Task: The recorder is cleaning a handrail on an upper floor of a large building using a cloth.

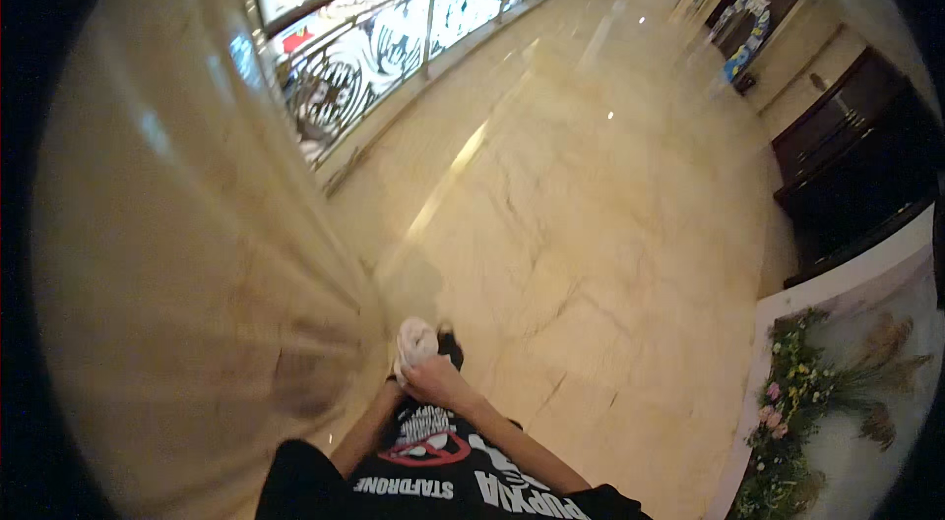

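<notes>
Polished marble floor, hands close together, cannot tell whether gripping the white object.

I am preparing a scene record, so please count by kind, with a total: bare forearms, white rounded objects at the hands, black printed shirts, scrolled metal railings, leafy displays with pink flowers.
Bare forearms: 2
White rounded object: 1
Black printed shirt: 1
Scrolled metal railing: 1
Leafy display: 1
Total: 6
</notes>
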`<state>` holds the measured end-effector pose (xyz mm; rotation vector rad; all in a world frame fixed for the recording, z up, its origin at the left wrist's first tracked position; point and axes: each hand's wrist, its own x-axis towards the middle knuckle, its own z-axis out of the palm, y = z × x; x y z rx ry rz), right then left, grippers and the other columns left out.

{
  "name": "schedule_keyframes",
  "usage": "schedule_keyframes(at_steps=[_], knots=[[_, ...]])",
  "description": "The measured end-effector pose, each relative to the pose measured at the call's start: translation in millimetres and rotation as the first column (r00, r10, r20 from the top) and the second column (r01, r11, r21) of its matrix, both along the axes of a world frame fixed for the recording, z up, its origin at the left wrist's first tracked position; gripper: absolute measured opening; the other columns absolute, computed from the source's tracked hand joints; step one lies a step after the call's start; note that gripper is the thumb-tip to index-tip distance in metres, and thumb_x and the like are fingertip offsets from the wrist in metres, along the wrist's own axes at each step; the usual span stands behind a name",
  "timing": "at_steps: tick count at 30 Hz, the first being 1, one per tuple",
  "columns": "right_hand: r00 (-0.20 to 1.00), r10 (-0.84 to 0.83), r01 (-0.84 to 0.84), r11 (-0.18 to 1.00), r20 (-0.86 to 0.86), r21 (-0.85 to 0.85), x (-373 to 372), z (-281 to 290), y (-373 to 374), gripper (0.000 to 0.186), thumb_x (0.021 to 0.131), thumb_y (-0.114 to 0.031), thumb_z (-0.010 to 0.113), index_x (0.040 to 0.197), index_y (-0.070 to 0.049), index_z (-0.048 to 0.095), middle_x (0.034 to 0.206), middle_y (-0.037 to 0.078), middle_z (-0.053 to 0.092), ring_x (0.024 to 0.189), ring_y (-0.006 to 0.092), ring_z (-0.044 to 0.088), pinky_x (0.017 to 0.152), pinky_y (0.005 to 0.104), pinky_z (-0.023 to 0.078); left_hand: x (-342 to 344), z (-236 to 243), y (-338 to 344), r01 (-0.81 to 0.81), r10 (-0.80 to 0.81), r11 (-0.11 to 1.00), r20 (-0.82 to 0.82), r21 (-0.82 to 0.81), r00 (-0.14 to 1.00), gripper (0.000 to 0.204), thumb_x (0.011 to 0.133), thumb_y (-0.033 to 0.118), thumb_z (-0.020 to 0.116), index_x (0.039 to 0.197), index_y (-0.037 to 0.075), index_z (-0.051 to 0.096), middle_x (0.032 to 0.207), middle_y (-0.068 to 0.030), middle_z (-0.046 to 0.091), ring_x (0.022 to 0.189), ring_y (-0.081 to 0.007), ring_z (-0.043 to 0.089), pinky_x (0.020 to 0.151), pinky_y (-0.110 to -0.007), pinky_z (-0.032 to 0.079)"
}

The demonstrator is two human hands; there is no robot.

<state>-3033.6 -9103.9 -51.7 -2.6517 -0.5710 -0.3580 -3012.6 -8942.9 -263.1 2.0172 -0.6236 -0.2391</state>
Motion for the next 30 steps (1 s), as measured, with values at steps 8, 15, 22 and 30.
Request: schedule_keyframes(at_steps=[8,15,22,30], knots=[[0.904,0.164,-0.167,0.986,-0.394,0.028,171,-5,-120,0.028,0.090,-0.033,0.068,0.090,-0.005,0.063,0.074,0.019,0.066,0.071,0.0396,0.067,0.064,0.0508,0.053,183,20,-126,-0.246,0.245,0.933,-0.037,-0.264,0.969,0.051,0.092,0.028,0.067,0.134,0.001,0.056,0.131,-0.0152,0.064,0.120,-0.0259,0.063,0.098,-0.039,0.054],[0.930,0.251,-0.201,0.959,-0.270,0.199,296,-9,-131,0.028,0.085,-0.029,0.071,0.084,-0.003,0.062,0.072,0.019,0.065,0.072,0.0395,0.067,0.066,0.0506,0.052,284,45,-150,-0.496,0.500,0.803,-0.079,-0.331,0.862,0.049,0.095,0.028,0.063,0.135,0.001,0.056,0.131,-0.0143,0.064,0.119,-0.0255,0.063,0.097,-0.038,0.054],[0.775,0.558,-0.535,0.829,-0.298,0.160,429,-49,-126,0.027,0.085,-0.028,0.071,0.095,-0.005,0.061,0.081,0.016,0.068,0.077,0.0371,0.069,0.071,0.0492,0.054,392,35,-150,-0.607,0.644,0.690,-0.048,-0.394,0.763,0.047,0.097,0.027,0.059,0.135,0.001,0.055,0.131,-0.0134,0.064,0.118,-0.0250,0.063,0.097,-0.038,0.055],[0.612,0.757,-0.736,0.651,-0.228,0.188,624,-35,-121,0.027,0.082,-0.026,0.072,0.098,-0.005,0.064,0.081,0.013,0.069,0.078,0.0351,0.069,0.071,0.0485,0.053,585,102,-152,-0.733,0.832,0.486,-0.006,-0.476,0.555,0.045,0.100,0.027,0.055,0.136,0.001,0.055,0.130,-0.0123,0.064,0.117,-0.0245,0.064,0.096,-0.038,0.055]])
